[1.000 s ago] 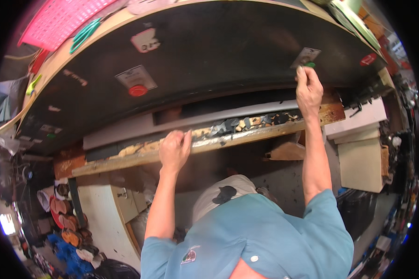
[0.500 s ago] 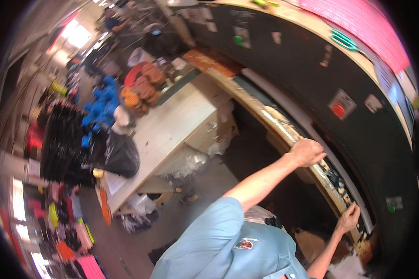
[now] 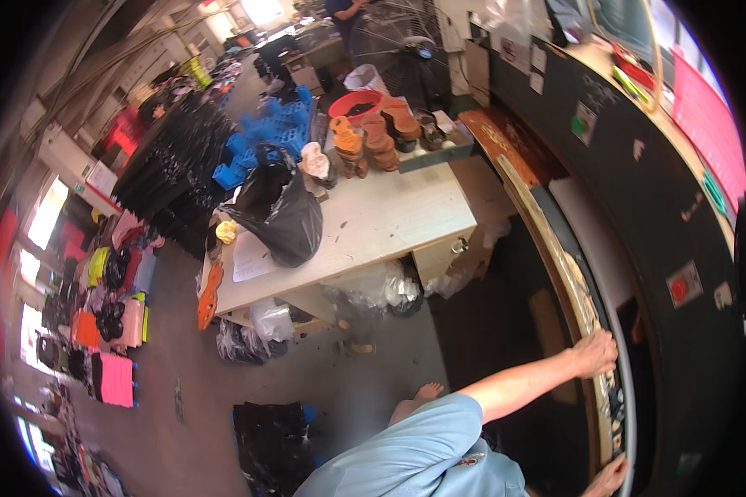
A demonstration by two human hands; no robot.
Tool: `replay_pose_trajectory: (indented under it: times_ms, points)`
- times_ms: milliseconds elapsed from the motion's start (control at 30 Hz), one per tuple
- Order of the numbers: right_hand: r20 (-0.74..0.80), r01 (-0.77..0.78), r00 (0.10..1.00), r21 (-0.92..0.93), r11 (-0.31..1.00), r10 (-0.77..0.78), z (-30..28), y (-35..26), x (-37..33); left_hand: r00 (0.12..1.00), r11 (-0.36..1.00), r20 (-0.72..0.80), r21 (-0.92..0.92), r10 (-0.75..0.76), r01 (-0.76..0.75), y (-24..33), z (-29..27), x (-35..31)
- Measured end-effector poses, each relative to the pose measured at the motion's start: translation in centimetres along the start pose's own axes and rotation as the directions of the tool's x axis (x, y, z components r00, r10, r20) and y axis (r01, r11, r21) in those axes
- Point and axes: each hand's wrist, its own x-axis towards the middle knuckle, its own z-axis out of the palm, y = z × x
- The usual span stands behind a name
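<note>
A long, narrow wooden ledge point(image 3: 547, 236) runs down my right side, with a pale grey strip point(image 3: 612, 290) alongside it. My left hand point(image 3: 595, 354) is closed in a fist over the trough between ledge and strip; whatever is in its fingers is hidden. Small dark and tan scraps point(image 3: 615, 406) lie in the trough just nearer than that hand. Close to the lower edge of the picture, my right hand point(image 3: 609, 478) is closed beside the grey strip's near end. Its fingertips are partly out of sight, and I cannot make out what they hold.
A dark panel point(image 3: 630, 190) rises beyond the strip. To the left stands a pale table point(image 3: 373, 219) bearing a black plastic bag point(image 3: 286, 215), a red basin point(image 3: 355, 106), orange-brown foot-shaped forms point(image 3: 380, 141) and blue crates point(image 3: 269, 132). Black sheeting point(image 3: 269, 443) lies on the floor.
My view has swung left, bringing more of the table and floor in and shifting both hands toward the lower right. Both hands stay closed along the ledge.
</note>
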Motion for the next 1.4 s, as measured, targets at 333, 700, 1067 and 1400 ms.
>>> replay_pose_trajectory:
  times_ms: [333, 700, 1067, 1400]
  points:
    - [-0.049, 0.222, 0.972, 0.513, 0.829, -0.230, 6.1, -16.0, 2.9, 0.999, 0.990, 0.045, -0.139, -0.029, 0.035, 1.2, -4.3, -8.6]
    - [0.149, 0.284, 0.953, -0.152, 0.947, -0.262, 8.0, -34.3, -4.6, 0.948, 0.847, 0.314, -0.491, -0.046, 0.204, 2.3, -14.0, -16.1]
    - [0.186, 0.129, 0.973, 0.052, 0.990, -0.137, 0.7, -37.3, -8.1, 0.993, 0.991, 0.115, -0.131, 0.000, 0.016, 0.6, -15.6, -7.4]
    - [0.520, -0.478, 0.853, 0.817, 0.322, -0.051, -5.7, -29.6, -4.4, 0.994, 0.989, 0.105, -0.134, -0.042, 0.056, 3.9, -15.2, -6.3]
